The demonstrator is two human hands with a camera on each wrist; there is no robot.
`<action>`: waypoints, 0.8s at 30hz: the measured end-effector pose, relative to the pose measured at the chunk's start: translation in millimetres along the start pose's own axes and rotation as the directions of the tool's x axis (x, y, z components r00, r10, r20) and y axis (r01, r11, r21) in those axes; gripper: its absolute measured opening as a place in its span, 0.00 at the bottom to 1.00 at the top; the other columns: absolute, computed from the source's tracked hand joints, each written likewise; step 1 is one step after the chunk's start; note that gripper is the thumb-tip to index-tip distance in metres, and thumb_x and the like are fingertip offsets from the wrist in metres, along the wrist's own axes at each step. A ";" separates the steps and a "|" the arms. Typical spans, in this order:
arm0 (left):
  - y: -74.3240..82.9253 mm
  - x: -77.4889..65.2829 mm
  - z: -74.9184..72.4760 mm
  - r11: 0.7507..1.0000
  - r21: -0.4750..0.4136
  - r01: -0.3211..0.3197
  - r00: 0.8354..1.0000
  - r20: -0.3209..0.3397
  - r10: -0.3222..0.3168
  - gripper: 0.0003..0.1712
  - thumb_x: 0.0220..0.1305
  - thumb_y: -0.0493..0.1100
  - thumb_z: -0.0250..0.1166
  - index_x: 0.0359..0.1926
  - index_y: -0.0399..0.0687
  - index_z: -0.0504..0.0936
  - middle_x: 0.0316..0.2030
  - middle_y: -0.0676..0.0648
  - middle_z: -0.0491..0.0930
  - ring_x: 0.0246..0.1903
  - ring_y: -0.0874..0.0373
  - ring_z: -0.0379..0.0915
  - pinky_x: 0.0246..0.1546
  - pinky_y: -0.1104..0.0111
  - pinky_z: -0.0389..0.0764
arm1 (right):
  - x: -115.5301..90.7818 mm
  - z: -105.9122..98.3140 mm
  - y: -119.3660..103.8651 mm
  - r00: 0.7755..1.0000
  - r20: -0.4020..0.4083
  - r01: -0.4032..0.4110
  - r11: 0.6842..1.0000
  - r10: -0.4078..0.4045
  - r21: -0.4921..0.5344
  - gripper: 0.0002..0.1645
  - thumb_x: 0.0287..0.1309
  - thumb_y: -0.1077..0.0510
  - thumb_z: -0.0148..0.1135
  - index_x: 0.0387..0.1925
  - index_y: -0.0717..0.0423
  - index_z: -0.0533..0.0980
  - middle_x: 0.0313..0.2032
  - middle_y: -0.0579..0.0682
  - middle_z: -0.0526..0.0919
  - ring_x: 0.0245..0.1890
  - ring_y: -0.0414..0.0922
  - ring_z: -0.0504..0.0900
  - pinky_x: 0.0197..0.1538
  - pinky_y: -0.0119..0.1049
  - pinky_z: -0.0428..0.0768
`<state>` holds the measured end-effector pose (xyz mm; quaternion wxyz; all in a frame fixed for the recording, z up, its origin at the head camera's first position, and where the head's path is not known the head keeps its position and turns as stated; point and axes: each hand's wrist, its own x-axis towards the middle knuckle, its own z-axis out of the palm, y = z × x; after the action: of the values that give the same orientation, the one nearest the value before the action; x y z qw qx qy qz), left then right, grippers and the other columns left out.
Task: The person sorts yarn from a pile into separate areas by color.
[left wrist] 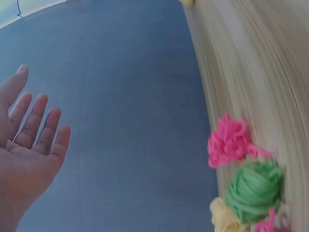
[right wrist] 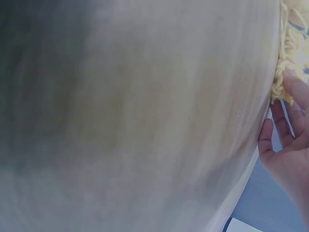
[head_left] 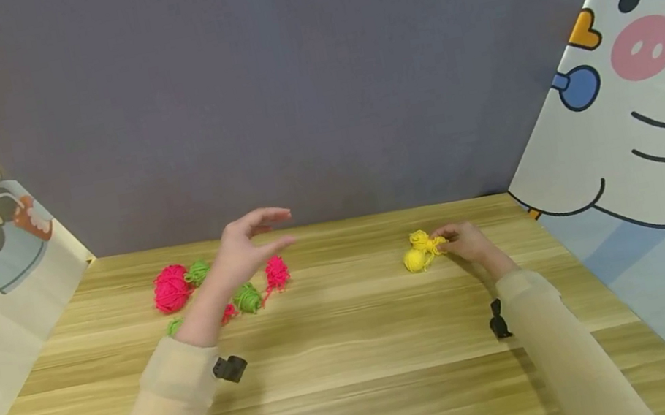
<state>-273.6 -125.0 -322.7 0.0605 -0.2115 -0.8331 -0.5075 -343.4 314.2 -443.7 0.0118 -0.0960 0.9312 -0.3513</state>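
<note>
At the right of the table, my right hand [head_left: 467,241] pinches the edge of a loose yellow yarn bundle [head_left: 428,242]. A round yellow yarn ball [head_left: 414,260] lies against that bundle. In the right wrist view, thumb and fingertips meet at the looped yellow yarn [right wrist: 289,58]. My left hand [head_left: 248,243] is raised over the left group of yarn, fingers apart and holding nothing. Beneath and beside it are a loose pink yarn bundle [head_left: 277,273], a green yarn ball [head_left: 247,298] and a large pink yarn ball [head_left: 171,289]. The left forearm hides part of this group.
Another green yarn bundle [head_left: 197,272] touches the large pink ball. Pale yellow yarn [left wrist: 224,217] shows beside the green ball in the left wrist view. A grey panel [head_left: 299,94] stands along the wooden table's [head_left: 358,351] back edge, with printed cartoon panels at both sides.
</note>
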 end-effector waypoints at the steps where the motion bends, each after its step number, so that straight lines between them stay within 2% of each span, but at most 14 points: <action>1: -2.1 -0.9 -2.1 1.000 0.001 0.014 1.000 0.002 -0.014 0.26 0.53 0.54 0.70 0.55 0.61 0.78 0.55 0.55 0.76 0.58 0.54 0.69 0.57 0.55 0.73 | -0.5 -1.2 -0.2 1.000 0.000 0.006 1.000 -0.006 0.009 0.14 0.58 0.59 0.63 0.47 0.59 0.80 0.49 0.62 0.80 0.52 0.59 0.76 0.52 0.49 0.78; 5: -11.3 -3.6 -10.2 0.999 0.019 0.033 0.999 0.003 -0.033 0.27 0.54 0.55 0.70 0.56 0.62 0.77 0.57 0.55 0.75 0.60 0.52 0.66 0.58 0.52 0.71 | -3.1 -3.4 -1.6 0.999 -0.008 0.049 0.999 -0.049 0.015 0.14 0.57 0.56 0.65 0.44 0.58 0.81 0.46 0.61 0.81 0.49 0.57 0.78 0.48 0.46 0.80; 11: -26.9 -5.3 -19.0 0.998 0.052 0.041 0.999 -0.010 -0.040 0.26 0.56 0.50 0.69 0.57 0.59 0.76 0.58 0.52 0.74 0.62 0.47 0.65 0.59 0.51 0.69 | -1.1 0.4 0.7 1.000 -0.001 -0.004 1.000 0.004 -0.030 0.14 0.59 0.61 0.62 0.47 0.59 0.80 0.50 0.63 0.80 0.53 0.60 0.75 0.55 0.52 0.75; 14: -34.8 -4.3 -21.4 0.996 0.062 0.066 0.998 -0.012 -0.066 0.28 0.56 0.54 0.68 0.58 0.60 0.75 0.60 0.52 0.73 0.62 0.47 0.64 0.60 0.51 0.69 | -1.8 1.2 2.1 1.000 -0.011 -0.010 0.998 0.009 -0.058 0.15 0.59 0.62 0.62 0.48 0.61 0.79 0.51 0.63 0.79 0.54 0.60 0.75 0.56 0.52 0.75; 17: -42.8 -2.7 -23.4 0.994 0.040 0.099 0.995 -0.020 -0.098 0.29 0.55 0.56 0.68 0.58 0.59 0.75 0.60 0.52 0.72 0.62 0.47 0.63 0.60 0.51 0.69 | -3.8 0.9 2.5 1.000 -0.016 -0.002 0.998 0.001 -0.059 0.15 0.59 0.63 0.62 0.48 0.62 0.79 0.51 0.64 0.79 0.53 0.60 0.76 0.55 0.51 0.76; 21: -53.7 -1.8 -28.8 0.991 0.004 0.135 0.990 -0.037 -0.135 0.29 0.56 0.52 0.68 0.59 0.54 0.75 0.61 0.48 0.72 0.62 0.43 0.62 0.59 0.50 0.69 | -4.4 1.1 1.4 1.000 -0.008 0.003 0.999 -0.003 -0.038 0.16 0.59 0.62 0.62 0.49 0.62 0.78 0.52 0.64 0.79 0.54 0.60 0.76 0.55 0.51 0.76; 24: -62.5 -0.9 -34.3 0.989 0.014 0.149 0.988 -0.042 -0.149 0.29 0.58 0.52 0.68 0.60 0.52 0.74 0.61 0.46 0.71 0.61 0.41 0.62 0.59 0.49 0.69 | -2.0 1.5 1.3 1.000 -0.004 -0.002 1.000 0.002 -0.021 0.16 0.59 0.62 0.61 0.50 0.61 0.78 0.52 0.64 0.78 0.54 0.60 0.75 0.55 0.51 0.76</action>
<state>-302.6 -179.9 -357.9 0.0410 -0.1378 -0.8494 -0.5078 -341.5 314.5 -445.8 0.0094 -0.0944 0.9351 -0.3415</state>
